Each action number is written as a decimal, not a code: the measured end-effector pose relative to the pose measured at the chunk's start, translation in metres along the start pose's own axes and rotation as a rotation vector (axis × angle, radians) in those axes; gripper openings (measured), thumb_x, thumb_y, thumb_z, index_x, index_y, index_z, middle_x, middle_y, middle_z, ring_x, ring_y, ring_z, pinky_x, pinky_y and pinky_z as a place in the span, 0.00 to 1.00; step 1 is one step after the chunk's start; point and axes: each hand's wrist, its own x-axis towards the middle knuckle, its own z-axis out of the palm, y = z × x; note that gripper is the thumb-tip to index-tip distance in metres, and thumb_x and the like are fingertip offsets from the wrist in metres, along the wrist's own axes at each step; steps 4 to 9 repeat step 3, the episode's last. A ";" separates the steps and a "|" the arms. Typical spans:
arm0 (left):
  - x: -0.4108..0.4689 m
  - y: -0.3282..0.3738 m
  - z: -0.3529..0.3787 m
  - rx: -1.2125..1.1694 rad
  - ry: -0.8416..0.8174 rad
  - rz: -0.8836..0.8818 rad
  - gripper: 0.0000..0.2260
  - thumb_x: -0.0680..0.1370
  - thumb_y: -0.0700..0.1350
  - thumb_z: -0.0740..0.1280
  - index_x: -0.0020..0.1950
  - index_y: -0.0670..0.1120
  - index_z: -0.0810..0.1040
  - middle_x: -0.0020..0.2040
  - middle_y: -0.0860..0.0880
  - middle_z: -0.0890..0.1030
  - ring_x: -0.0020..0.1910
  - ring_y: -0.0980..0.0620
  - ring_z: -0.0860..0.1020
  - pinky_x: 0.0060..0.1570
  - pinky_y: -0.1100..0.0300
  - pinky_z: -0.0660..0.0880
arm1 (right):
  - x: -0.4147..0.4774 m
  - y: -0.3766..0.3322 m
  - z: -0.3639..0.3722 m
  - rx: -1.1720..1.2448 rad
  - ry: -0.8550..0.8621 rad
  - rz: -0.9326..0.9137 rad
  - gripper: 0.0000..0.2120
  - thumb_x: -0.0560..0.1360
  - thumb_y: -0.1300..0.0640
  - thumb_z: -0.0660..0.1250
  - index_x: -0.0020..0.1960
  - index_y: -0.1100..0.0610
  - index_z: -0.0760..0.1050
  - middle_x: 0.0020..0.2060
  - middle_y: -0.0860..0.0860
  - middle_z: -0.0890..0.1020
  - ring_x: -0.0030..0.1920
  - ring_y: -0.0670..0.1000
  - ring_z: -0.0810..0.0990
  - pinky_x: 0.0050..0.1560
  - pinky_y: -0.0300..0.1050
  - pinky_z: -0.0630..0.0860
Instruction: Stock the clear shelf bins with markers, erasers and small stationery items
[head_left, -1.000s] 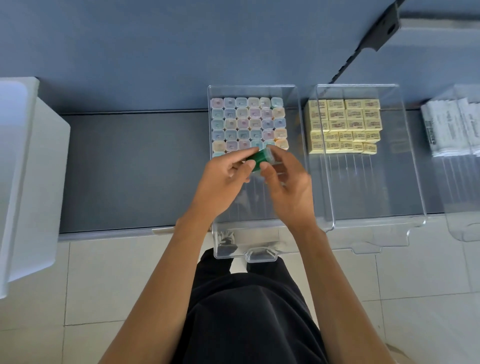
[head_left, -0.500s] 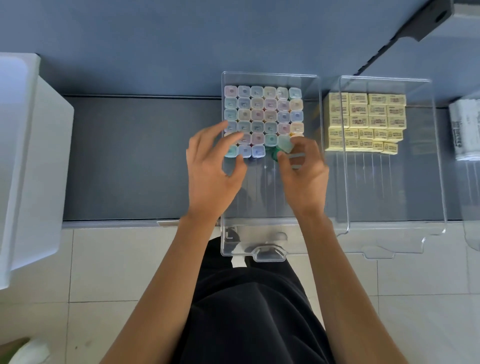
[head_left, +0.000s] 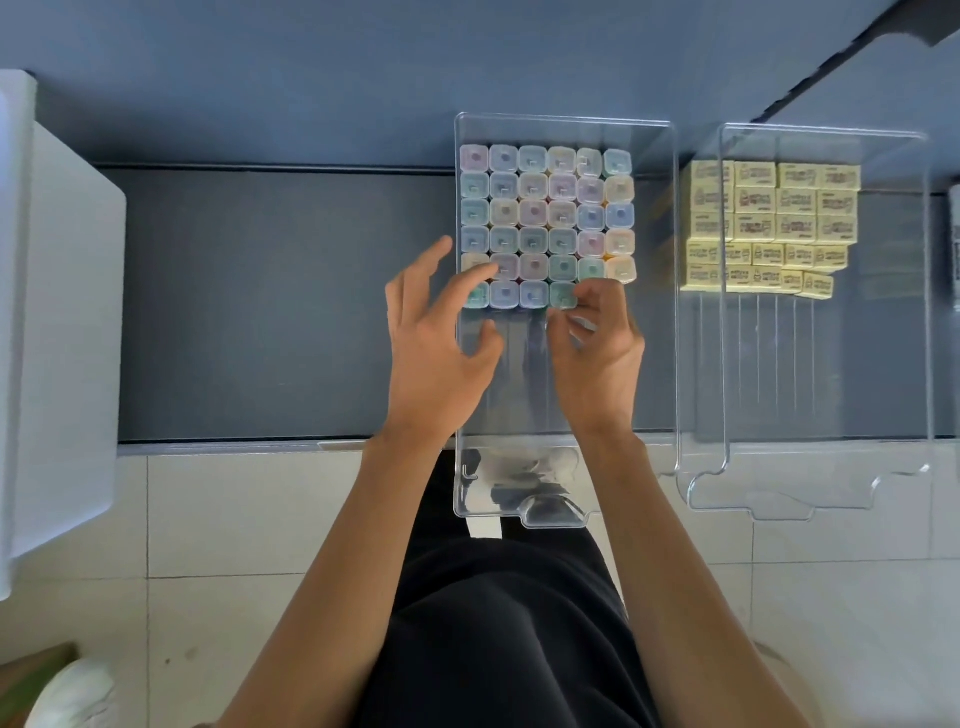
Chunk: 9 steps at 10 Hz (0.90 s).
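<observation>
A clear bin (head_left: 550, 515) sits on the dark shelf, its front lip past the shelf edge. Its back half holds upright markers (head_left: 545, 208) with pastel caps, packed in rows. My right hand (head_left: 602, 358) is inside the bin and pinches a green-capped marker (head_left: 562, 294), which stands at the right end of the short front row. Over the bin's left wall my left hand (head_left: 436, 353) is spread, its fingertips over the front-left marker caps, holding nothing.
A second clear bin (head_left: 927, 312) to the right holds stacked yellow erasers (head_left: 769, 208) at its back. White packets (head_left: 955, 234) show at the right edge. A white box (head_left: 57, 312) stands on the left. The dark shelf (head_left: 285, 312) lies between them, with tiled floor below.
Both hands held a green marker above the bin a second ago. It now stands in the front row. My left hand has let go and spread out.
</observation>
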 end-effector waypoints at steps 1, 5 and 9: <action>0.001 0.001 0.000 -0.014 -0.020 0.005 0.22 0.75 0.39 0.68 0.68 0.52 0.75 0.75 0.50 0.64 0.71 0.52 0.63 0.72 0.54 0.63 | 0.001 0.003 0.002 0.006 0.012 0.006 0.09 0.75 0.66 0.69 0.53 0.62 0.73 0.45 0.52 0.79 0.42 0.42 0.78 0.49 0.31 0.78; 0.001 0.013 0.004 0.068 0.090 0.085 0.20 0.74 0.41 0.67 0.66 0.51 0.78 0.77 0.48 0.63 0.74 0.49 0.60 0.71 0.66 0.51 | -0.002 -0.002 -0.006 0.043 -0.060 0.057 0.13 0.76 0.62 0.70 0.58 0.61 0.71 0.48 0.51 0.81 0.47 0.47 0.82 0.52 0.43 0.81; 0.001 0.013 0.004 0.068 0.090 0.085 0.20 0.74 0.41 0.67 0.66 0.51 0.78 0.77 0.48 0.63 0.74 0.49 0.60 0.71 0.66 0.51 | -0.002 -0.002 -0.006 0.043 -0.060 0.057 0.13 0.76 0.62 0.70 0.58 0.61 0.71 0.48 0.51 0.81 0.47 0.47 0.82 0.52 0.43 0.81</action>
